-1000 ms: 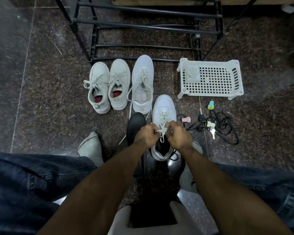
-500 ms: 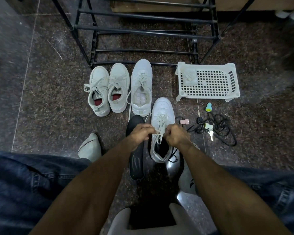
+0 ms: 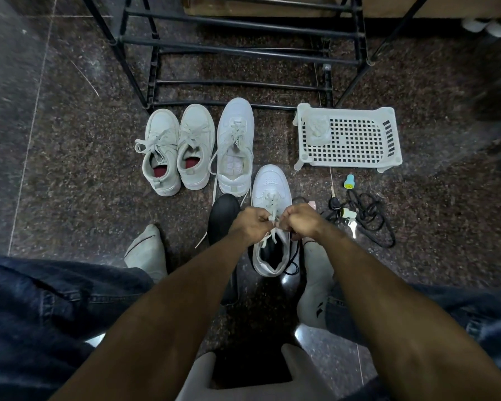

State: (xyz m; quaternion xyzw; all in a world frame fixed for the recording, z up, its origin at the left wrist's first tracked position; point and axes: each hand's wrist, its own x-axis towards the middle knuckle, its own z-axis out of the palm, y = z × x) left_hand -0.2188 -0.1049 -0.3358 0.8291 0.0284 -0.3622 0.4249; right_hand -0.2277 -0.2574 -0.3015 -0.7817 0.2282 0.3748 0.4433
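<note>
A lace (image 3: pixel 273 201) pinched over a white sneaker (image 3: pixel 269 180)
The lace is held between the curled fingers of the left hand (image 3: pixel 250 224) and the right hand (image 3: pixel 301 222); the white sneaker is set near the white basket (image 3: pixel 350 162), to its left.

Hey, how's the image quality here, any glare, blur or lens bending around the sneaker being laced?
Head view: dim, flat light; small glare patches on the polished floor by the white sneaker; shoe rack bars bow from the wide lens; corners smear soft; the left hand and right hand pinching the lace look fairly sharp.
</note>
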